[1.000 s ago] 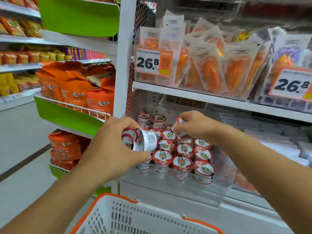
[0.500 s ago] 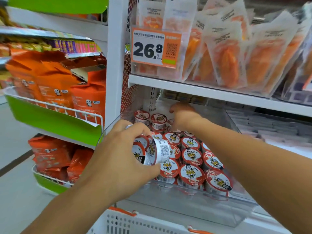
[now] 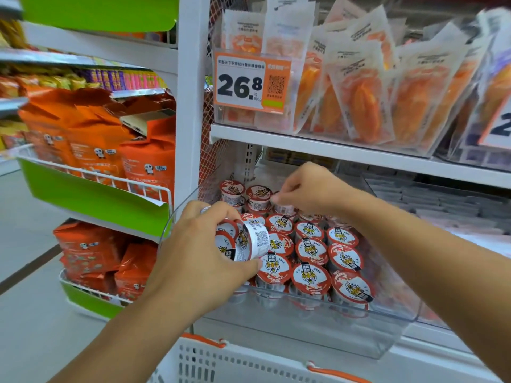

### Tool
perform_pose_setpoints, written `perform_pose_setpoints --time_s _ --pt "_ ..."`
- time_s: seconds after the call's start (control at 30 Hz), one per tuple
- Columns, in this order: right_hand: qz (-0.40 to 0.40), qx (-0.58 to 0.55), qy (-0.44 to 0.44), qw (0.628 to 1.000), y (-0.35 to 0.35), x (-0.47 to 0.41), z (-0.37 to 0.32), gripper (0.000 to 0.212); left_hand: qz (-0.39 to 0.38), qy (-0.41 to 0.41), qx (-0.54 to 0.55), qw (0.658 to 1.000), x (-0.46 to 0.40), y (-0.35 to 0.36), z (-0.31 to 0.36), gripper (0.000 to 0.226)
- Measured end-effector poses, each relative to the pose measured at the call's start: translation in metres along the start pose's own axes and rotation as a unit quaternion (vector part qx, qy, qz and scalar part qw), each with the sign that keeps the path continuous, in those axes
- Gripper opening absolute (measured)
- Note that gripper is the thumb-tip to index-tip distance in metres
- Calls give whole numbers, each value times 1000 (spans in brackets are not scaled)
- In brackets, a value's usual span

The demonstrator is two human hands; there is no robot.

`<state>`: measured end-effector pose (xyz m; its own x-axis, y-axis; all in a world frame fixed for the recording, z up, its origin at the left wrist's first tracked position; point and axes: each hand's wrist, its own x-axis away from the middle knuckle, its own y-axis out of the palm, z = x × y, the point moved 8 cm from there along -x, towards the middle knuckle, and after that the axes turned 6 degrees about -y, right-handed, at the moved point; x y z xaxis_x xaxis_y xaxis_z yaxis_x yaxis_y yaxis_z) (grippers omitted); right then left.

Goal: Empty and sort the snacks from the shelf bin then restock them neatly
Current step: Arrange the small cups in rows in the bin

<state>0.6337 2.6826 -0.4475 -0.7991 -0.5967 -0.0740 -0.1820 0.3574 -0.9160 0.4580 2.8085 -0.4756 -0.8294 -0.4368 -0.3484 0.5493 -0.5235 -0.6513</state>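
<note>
A clear plastic shelf bin [image 3: 318,335] holds several small snack cups [image 3: 311,279] with red tiger-print lids, standing in rows. My left hand [image 3: 199,261] grips a cluster of these cups [image 3: 246,240], tipped on their sides, over the bin's left front. My right hand [image 3: 307,187] reaches to the back of the bin. Its fingertips pinch the top of one cup [image 3: 283,208] in the rear row, beside two upright cups [image 3: 244,193].
A white basket [image 3: 221,360] with orange handles sits below the bin. The shelf above [image 3: 331,149] carries orange snack pouches and a 26.8 price tag [image 3: 250,81]. Orange bags fill wire racks [image 3: 94,175] with green fronts to the left.
My right hand moved from the middle of the bin to the back row and has stayed there with a cup. The left hand keeps its cups. The camera came closer.
</note>
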Motion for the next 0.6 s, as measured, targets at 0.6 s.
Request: perform_pose_setpoints --time_s 0.6 --pt "46 -281 240 928 -12 21 74 33 -59 -26 32 997 5 19 1 61"
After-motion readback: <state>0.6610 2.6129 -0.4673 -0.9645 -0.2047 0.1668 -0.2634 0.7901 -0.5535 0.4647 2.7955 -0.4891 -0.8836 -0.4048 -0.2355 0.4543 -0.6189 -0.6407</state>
